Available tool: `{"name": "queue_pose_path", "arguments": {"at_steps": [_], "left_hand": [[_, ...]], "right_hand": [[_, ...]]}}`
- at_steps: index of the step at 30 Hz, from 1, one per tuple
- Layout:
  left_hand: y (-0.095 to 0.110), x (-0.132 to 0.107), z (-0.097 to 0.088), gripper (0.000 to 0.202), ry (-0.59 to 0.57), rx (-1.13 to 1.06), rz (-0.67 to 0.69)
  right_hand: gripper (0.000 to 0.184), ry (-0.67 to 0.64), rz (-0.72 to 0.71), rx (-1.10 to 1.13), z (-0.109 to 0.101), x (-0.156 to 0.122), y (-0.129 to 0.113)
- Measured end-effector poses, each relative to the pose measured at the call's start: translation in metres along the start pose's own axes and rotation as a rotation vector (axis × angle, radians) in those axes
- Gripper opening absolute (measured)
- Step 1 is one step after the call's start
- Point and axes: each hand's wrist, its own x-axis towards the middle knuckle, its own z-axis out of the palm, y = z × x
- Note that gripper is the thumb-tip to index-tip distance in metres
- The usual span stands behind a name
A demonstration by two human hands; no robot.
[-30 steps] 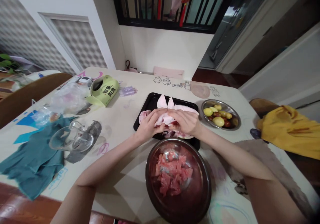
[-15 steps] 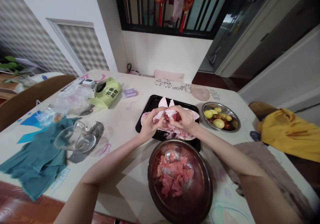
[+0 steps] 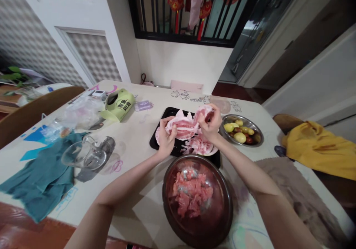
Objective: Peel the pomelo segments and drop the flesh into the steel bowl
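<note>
My left hand (image 3: 167, 137) grips a section of peeled pomelo (image 3: 183, 127), its thumb pressed along the lower edge. Pinched in my right hand (image 3: 211, 122) is another pomelo piece (image 3: 202, 112), raised a little higher and still joined to the left section by a pale strip. Both hands are over a black tray (image 3: 170, 112), where torn pinkish membranes (image 3: 196, 144) and white-pink rind lie. Closer to me stands a steel bowl (image 3: 218, 213) holding loose pink pomelo flesh (image 3: 191, 193).
To the right of the tray is a smaller steel bowl (image 3: 258, 140) of yellow and brownish fruit. A glass pitcher (image 3: 83, 154) lies on a teal cloth (image 3: 52, 171) at left, near a green paper container (image 3: 122, 106). A brown cloth (image 3: 289, 189) covers the right side.
My hands have moved apart, the right one up and to the right with its pomelo piece. The pomelo has opened between them, showing its pink inside.
</note>
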Motion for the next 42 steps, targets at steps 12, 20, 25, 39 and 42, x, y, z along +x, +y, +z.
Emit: {"name": "queue_pose_path", "arguments": {"at_steps": [12,20,25,39,42], "left_hand": [[-0.003,0.003,-0.001,0.050,-0.327,0.137,0.158],[-0.011,-0.002,-0.008,0.038,-0.274,0.236,0.308],[-0.027,0.001,-0.021,0.049,-0.529,0.439,0.089],[0.022,0.014,-0.007,0.028,-0.681,0.625,0.091],[0.044,0.028,0.003,0.042,-0.737,0.136,-0.016]], "right_hand": [[0.041,0.117,0.339,0.011,0.003,-0.020,0.019],[0.036,0.191,0.525,-0.051,0.013,-0.015,0.044],[0.031,0.073,0.563,-0.015,-0.017,-0.003,0.048],[0.045,-0.305,0.590,0.487,-0.063,-0.024,-0.024],[0.052,-0.322,0.604,0.486,-0.072,-0.023,-0.036]]}}
